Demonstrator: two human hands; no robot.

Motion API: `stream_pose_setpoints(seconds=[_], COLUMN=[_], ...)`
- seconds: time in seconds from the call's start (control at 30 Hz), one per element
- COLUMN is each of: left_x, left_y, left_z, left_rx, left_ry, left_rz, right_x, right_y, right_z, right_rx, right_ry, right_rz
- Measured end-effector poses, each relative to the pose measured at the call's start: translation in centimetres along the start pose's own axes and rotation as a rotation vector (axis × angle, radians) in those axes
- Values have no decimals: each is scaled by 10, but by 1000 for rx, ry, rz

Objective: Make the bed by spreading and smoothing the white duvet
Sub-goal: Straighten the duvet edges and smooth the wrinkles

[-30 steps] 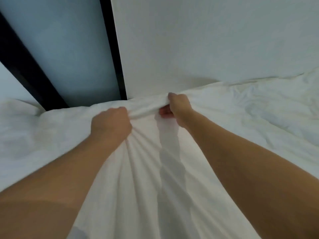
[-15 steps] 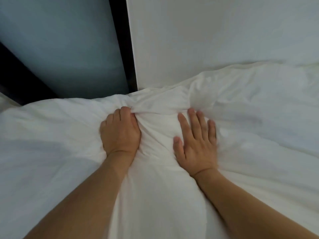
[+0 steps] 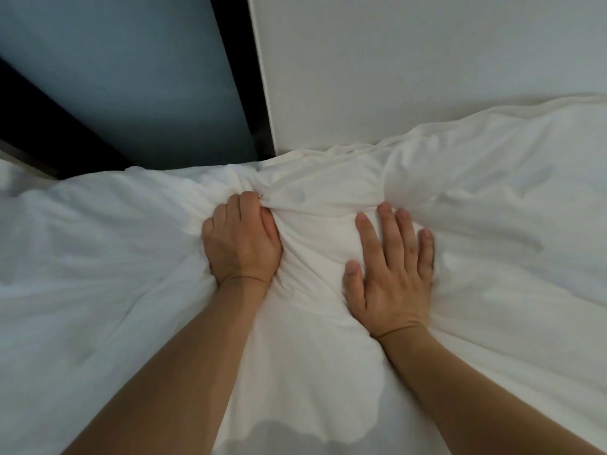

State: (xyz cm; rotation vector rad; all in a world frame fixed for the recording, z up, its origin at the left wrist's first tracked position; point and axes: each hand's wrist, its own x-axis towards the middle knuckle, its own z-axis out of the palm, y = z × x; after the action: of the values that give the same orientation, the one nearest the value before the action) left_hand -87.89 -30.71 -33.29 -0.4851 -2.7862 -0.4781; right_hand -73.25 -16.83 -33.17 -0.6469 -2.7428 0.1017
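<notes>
The white duvet [image 3: 492, 224] fills the lower half of the view, wrinkled and bunched near its far edge by the wall. My left hand [image 3: 241, 244] grips a gathered fold of the duvet, fingers curled into the fabric, creases radiating from it. To its right my right hand [image 3: 392, 274] lies flat on the duvet, fingers straight and spread, pressing the cloth down. A raised bulge of fabric sits between the two hands.
A white wall panel [image 3: 427, 67] rises behind the bed's far edge. Left of it runs a black vertical strip [image 3: 239, 77], then a blue-grey panel [image 3: 131, 87] and a dark diagonal band [image 3: 39, 119].
A second ago both hands gripped the duvet's edge, lifted. The duvet has come down onto the bed; my right hand let go and now presses flat, while my left keeps its grip.
</notes>
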Motion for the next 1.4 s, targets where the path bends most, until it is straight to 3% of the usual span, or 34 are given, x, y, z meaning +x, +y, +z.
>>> stream_pose_setpoints(seconds=[0.63, 0.9, 0.97, 1.1, 1.13, 1.23, 1.3, 1.37, 1.4], left_x=[-2, 4, 3, -14, -27, -84, -124, -153, -161], left_y=[-4, 0, 0, -15, -28, -91, -150, -201, -216], left_z=[2, 3, -11, -84, -114, -200, -233, -242, -238], left_rx=[-57, -76, -71, -150, -98, 157, 258, 181, 115], left_ry=[-31, -72, -148, -537, -607, -585, -619, -697, -690], left_rz=[34, 24, 14, 164, 244, 391, 223, -48, -110], right_x=[0, 3, 2, 0, 3, 13, 10, -9, -17], right_y=[1, 0, -3, -16, -30, -74, -117, -165, -193], right_z=[12, 15, 13, -2, -17, -62, -102, -123, -129], right_rx=[-27, -172, -202, -432, -499, -710, -546, -168, 29], right_ry=[146, 127, 89, -34, -133, -348, -258, -176, -217], right_rz=[-44, -34, -30, -16, 3, 25, -30, 47, 97])
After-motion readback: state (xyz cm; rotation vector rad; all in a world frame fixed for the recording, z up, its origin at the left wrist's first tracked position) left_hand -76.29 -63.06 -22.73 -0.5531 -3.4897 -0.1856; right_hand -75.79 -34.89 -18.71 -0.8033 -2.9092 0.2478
